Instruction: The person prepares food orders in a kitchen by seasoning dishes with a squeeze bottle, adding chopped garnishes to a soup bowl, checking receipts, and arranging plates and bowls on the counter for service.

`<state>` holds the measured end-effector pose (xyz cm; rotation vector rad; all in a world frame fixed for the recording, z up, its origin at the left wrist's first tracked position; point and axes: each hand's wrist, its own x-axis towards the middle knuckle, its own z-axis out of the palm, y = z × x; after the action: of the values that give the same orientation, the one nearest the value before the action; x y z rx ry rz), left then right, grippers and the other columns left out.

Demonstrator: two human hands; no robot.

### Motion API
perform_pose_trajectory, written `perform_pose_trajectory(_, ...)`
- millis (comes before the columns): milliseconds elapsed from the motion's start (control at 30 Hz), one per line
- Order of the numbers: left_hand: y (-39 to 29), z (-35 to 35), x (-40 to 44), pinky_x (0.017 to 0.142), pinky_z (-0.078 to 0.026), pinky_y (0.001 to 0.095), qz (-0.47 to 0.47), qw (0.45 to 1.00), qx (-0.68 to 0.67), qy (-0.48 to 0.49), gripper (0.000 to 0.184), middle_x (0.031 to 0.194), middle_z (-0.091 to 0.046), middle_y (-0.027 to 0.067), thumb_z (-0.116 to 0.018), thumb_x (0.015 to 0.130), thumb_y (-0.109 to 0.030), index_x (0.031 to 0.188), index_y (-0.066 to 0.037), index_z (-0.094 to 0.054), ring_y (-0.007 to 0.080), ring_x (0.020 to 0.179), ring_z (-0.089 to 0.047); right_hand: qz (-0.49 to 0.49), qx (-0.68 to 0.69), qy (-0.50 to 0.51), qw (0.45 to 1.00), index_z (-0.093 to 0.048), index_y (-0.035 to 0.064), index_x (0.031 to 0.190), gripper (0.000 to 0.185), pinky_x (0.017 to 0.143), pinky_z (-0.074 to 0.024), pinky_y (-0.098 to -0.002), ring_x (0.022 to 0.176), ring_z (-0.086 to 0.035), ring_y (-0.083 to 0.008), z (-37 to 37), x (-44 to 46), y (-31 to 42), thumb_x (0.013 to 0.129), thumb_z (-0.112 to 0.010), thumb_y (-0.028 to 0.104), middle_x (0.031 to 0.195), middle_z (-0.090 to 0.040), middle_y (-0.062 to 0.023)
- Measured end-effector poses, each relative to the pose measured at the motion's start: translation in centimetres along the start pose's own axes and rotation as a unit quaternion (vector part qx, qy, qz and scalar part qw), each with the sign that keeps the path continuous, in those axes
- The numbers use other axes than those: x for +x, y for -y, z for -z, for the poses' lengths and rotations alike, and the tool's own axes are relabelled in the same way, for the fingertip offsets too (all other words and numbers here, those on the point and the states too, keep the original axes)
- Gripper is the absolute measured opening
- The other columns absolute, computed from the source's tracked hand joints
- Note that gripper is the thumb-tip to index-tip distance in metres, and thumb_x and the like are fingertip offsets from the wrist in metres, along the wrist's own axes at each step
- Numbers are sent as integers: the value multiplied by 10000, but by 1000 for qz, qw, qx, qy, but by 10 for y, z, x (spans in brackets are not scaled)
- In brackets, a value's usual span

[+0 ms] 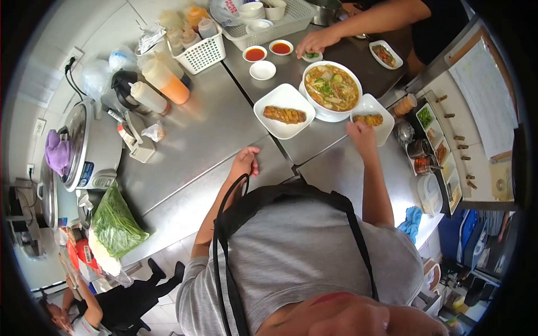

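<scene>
My left hand [245,161] hovers by the near edge of the steel counter, its fingers loosely bent with nothing in them. Farther right, my right hand [361,136] is closed at the near left edge of a white plate [384,124]. A browned, roll-like piece of food [368,120] lies on that plate, just beyond my fingers, which partly hide it. To the left, a square white plate [284,127] carries a longer browned roll [284,115]. Between the two plates stands a large white bowl of noodle soup [332,88] with chopped greens on top.
Across the counter, a co-worker's hand [319,42] reaches to a small dish of greens [311,56]. Red sauce dishes [256,54] stand nearby. Squeeze bottles [165,81], a white basket [200,55] and a large cooker [95,145] line the left; topping trays [440,140] sit right.
</scene>
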<state>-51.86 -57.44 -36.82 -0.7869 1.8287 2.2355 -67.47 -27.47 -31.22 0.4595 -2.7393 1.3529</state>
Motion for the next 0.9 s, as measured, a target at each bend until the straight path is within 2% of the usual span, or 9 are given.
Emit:
perform_pose_trajectory(100, 11, 10, 10, 349, -389, 264, -10, 999, -38, 17, 212, 517, -452, 57, -341, 824, -134, 995, -36, -421, 157, 382, -450, -37, -26, 113, 993, -570, 7, 641, 294, 505, -396, -285, 512, -485, -139, -27, -21, -5, 740, -548, 283, 550, -532, -58)
perform_pose_trajectory(200, 11, 14, 13, 351, -428, 263, 3, 996, -78, 37, 252, 554, -490, 50, -376, 850, -239, 985, -34, -432, 152, 425, -505, -95, 129, 196, 967, -572, 26, 671, 265, 542, -424, -282, 539, -519, -130, -70, -44, 32, 724, -557, 285, 609, -562, -66)
perform_pose_trajectory(333, 15, 17, 14, 374, -432, 263, 8, 987, -147, 64, 317, 565, -487, 43, -381, 849, -320, 985, -39, -435, 157, 441, -508, 116, 100, 333, 930, -548, 3, 695, 311, 514, -404, -293, 528, -516, -171, -116, -52, 58, 738, -536, 311, 590, -538, -89)
perform_pose_trajectory(400, 18, 21, 14, 396, -444, 263, -2, 982, -168, 81, 333, 582, -503, 51, -383, 848, -336, 988, -39, -433, 165, 462, -517, 130, 32, 478, 868, -535, -2, 683, 319, 518, -399, -285, 535, -503, -172, -127, -48, 83, 765, -502, 305, 596, -527, -91)
perform_pose_trajectory(500, 22, 25, 16, 431, -464, 272, -28, 969, -218, 111, 339, 626, -532, 70, -384, 847, -333, 999, -34, -430, 176, 513, -538, 181, 92, 481, 853, -527, 3, 709, 288, 520, -405, -285, 527, -492, -153, -129, -48, 119, 792, -469, 273, 612, -528, -72)
perform_pose_trajectory(600, 10, 18, 9, 437, -469, 276, -7, 978, -206, 35, 342, 645, -538, 80, -389, 845, -325, 1009, -26, -426, 179, 528, -543, 147, 227, 498, 824, -533, 20, 807, 237, 536, -418, -276, 545, -499, -123, -132, -35, 134, 809, -454, 243, 669, -546, -43)
perform_pose_trajectory(633, 2, 18, 3, 437, -470, 274, -6, 973, -218, 75, 344, 657, -535, 83, -385, 848, -315, 1017, -18, -418, 185, 522, -543, 146, 235, 502, 819, -532, 46, 916, 210, 566, -429, -256, 590, -517, -103, -147, -27, 125, 812, -454, 211, 733, -563, -19)
perform_pose_trajectory(733, 14, 40, 8, 437, -471, 276, -19, 983, -181, 34, 338, 660, -529, 81, -385, 850, -302, 1017, -10, -415, 191, 516, -543, 220, 113, 444, 861, -537, 50, 959, 218, 600, -430, -241, 658, -524, -89, -120, 17, 158, 807, -465, 189, 776, -568, -22)
perform_pose_trajectory(900, 8, 71, -9, 433, -458, 279, -58, 975, -198, -83, 256, 626, -502, 82, -395, 842, -226, 1009, -32, -408, 186, 477, -525, 256, 180, 343, 886, -549, 41, 948, 221, 678, -436, -265, 753, -567, -138, -102, 99, 192, 780, -505, 177, 828, -602, -83)
